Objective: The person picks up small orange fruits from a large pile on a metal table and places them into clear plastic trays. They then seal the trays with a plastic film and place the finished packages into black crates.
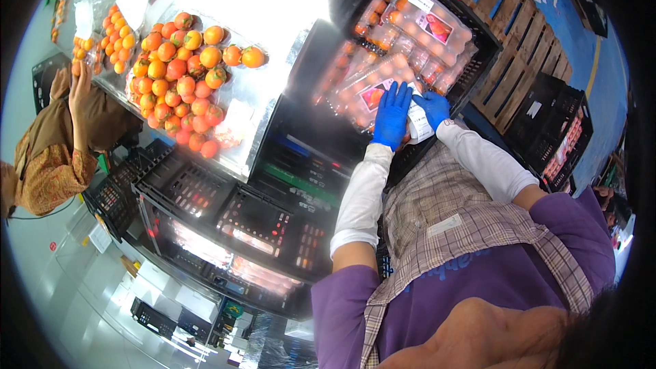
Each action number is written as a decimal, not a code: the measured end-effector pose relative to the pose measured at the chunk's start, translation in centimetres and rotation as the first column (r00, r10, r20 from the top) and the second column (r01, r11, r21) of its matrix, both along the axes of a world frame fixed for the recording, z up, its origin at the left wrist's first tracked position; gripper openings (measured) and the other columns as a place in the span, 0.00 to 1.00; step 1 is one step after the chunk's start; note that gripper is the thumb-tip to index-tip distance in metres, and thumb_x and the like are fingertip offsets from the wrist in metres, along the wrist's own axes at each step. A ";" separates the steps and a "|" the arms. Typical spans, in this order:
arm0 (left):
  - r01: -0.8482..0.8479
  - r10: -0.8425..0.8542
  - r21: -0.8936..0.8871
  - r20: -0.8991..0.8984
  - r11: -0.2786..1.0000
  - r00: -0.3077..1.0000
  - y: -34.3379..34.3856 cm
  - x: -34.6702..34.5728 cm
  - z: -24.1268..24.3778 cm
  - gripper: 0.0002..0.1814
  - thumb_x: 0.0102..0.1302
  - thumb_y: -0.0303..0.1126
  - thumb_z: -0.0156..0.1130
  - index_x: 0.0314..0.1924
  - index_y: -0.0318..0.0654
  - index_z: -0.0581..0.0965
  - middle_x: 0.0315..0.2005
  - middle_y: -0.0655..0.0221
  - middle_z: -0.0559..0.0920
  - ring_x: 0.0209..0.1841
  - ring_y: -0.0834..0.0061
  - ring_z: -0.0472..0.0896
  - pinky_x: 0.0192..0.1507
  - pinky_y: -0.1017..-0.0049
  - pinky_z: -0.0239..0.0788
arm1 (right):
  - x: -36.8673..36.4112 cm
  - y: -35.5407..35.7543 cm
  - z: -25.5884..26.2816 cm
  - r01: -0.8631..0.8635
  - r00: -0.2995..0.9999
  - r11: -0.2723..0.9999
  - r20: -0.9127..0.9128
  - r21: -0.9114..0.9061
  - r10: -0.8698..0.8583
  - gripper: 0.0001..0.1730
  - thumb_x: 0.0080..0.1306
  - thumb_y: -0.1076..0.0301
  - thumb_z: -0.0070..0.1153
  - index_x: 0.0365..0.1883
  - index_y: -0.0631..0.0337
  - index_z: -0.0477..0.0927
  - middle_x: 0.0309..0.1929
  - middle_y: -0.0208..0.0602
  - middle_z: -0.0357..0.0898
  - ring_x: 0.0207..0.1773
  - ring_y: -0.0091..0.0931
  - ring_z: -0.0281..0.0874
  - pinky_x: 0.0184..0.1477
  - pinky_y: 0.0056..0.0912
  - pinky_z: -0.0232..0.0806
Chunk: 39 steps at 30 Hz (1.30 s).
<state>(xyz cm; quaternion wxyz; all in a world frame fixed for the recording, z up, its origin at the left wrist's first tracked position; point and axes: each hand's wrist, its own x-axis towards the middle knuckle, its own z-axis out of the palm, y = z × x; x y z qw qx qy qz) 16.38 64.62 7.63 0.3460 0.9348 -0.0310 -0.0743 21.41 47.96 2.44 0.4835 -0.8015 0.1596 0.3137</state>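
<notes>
My left hand (392, 115), in a blue glove, lies with fingers stretched over a clear plastic clamshell pack (366, 82) of round orange-red fruit. Beside it my right hand (433, 107), gloved the same way, pinches a white strip of printed labels (421, 124). The strip hangs over the near edge of the pack, and its upper end runs between both hands. A pink picture label (373, 95) is on the pack's lid. Other clamshell packs (430, 23) lie beyond it in a black plastic crate (484, 43). My left palm and right fingertips are hidden.
Loose orange-red fruits (174, 82), apparently tomatoes, are heaped on a bright metal table (271, 97) at left. Another person's hands (77, 84) are at its far-left side. Stacked black crates (246, 220) stand below it. Wooden pallets (517, 36) and more crates (551, 118) are at right.
</notes>
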 end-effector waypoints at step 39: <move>-0.799 0.792 0.050 -0.185 0.599 0.582 9.2 5.2 -4.3 0.23 0.61 0.34 0.59 0.55 0.33 0.72 0.46 0.51 0.78 0.48 0.53 0.76 0.53 0.60 0.66 | 10.6 -2.8 14.5 -0.447 0.892 0.877 0.166 0.175 0.421 0.23 0.58 0.65 0.64 0.51 0.64 0.78 0.44 0.36 0.81 0.44 0.22 0.77 0.47 0.28 0.69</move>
